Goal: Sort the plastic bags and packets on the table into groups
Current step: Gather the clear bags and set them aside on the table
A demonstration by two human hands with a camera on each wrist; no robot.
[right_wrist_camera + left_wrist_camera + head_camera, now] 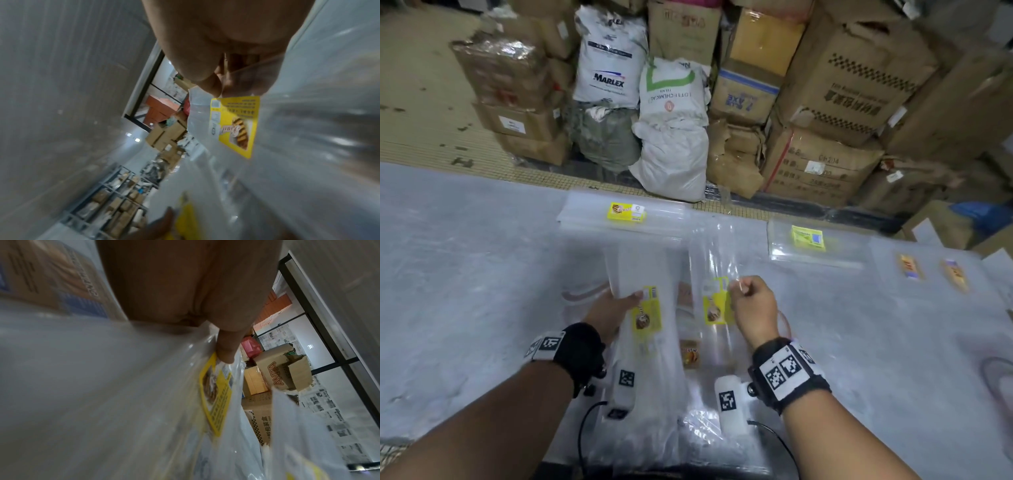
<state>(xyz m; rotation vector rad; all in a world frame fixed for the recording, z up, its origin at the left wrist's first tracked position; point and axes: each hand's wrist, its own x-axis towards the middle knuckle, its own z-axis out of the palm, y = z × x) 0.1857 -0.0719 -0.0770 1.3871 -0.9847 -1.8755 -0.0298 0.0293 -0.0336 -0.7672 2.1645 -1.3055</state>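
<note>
My left hand grips a long stack of clear plastic bags with a yellow label, thumb on top beside the label. My right hand pinches the edge of a single clear bag with the same yellow label, lifted just off the table; the label hangs below the fingertips. Under and between them lie more clear bags, one with an orange print. At the far edge lie a flat pile with a yellow sticker and another with a yellow-green sticker.
The table is covered in grey plastic sheet. Two small orange-printed packets lie at the right. Beyond the far edge stand cardboard boxes and white sacks on the floor. Cables run from my wrist cameras near the front edge.
</note>
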